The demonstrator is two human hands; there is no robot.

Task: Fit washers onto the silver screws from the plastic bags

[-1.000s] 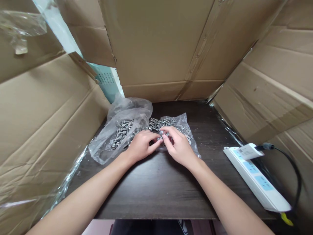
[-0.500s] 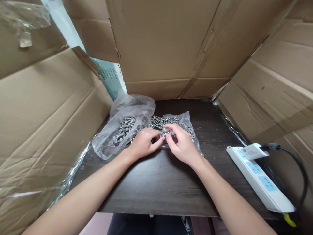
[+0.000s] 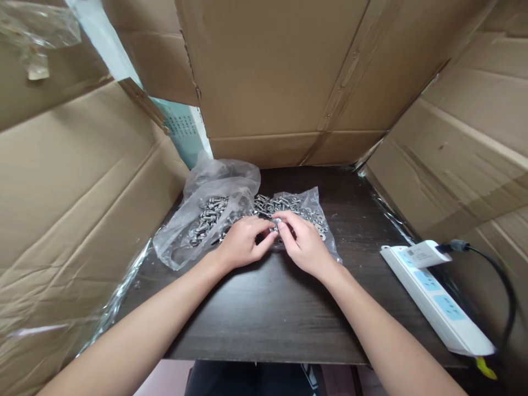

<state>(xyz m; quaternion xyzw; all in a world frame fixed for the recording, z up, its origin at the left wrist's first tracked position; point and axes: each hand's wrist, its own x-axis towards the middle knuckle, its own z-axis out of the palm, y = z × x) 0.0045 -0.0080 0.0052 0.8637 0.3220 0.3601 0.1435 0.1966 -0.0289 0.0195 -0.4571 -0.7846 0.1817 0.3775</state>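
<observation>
Both hands meet at the middle of a dark wooden table. My left hand and my right hand pinch one small metal piece between their fingertips; it looks like a screw, but it is too small to be sure. Just behind the hands, two clear plastic bags lie open. The left bag holds a heap of silver screws. The right bag carries more small metal parts, partly hidden by my right hand.
Cardboard walls enclose the table on the left, back and right. A white power strip with a plugged-in black cable lies at the table's right edge. Crumpled clear film lines the left edge.
The hands have stayed together over the bags, with only small finger movements on the metal piece. The view shifted slightly.
</observation>
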